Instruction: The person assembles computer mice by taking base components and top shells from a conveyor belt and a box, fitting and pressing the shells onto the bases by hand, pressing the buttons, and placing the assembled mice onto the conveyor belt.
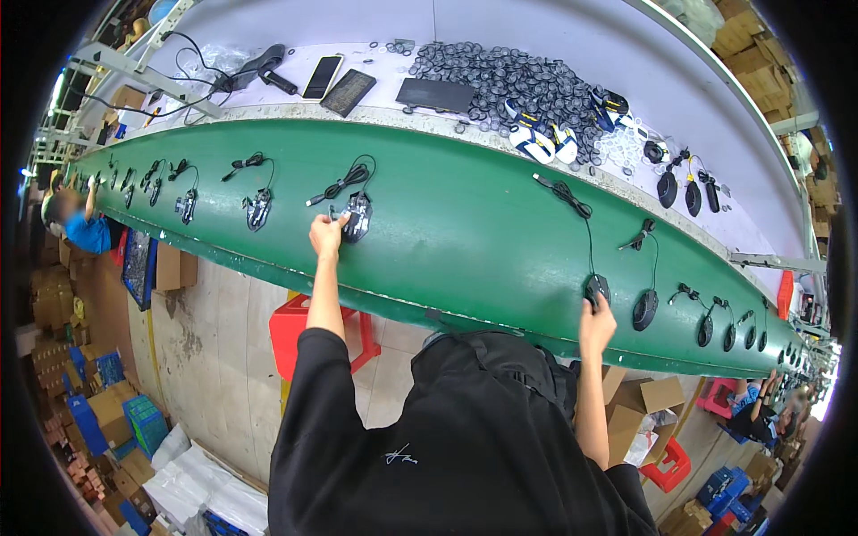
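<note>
On the green belt, my left hand (326,234) has its fingers closed at the left edge of an opened computer mouse (358,217). Its inner parts show, and a coiled black cable (344,184) lies above it. A small grey piece shows by my fingertips; I cannot tell whether it is loose. Farther right, near the belt's front edge, my right hand (597,327) grips a black computer mouse (597,288) with its cover on. The cable of that mouse runs up to a tied bundle (572,198) and a plug. My fingers partly cover the mouse.
Opened mice (258,209) line the belt to the left; covered mice (644,309) line it to the right. Beyond it, a shelf bears a heap of small dark rings (500,85), a phone (323,77) and dark flat boxes (435,95). A red stool (290,335) stands below; co-workers (87,230) sit farther along.
</note>
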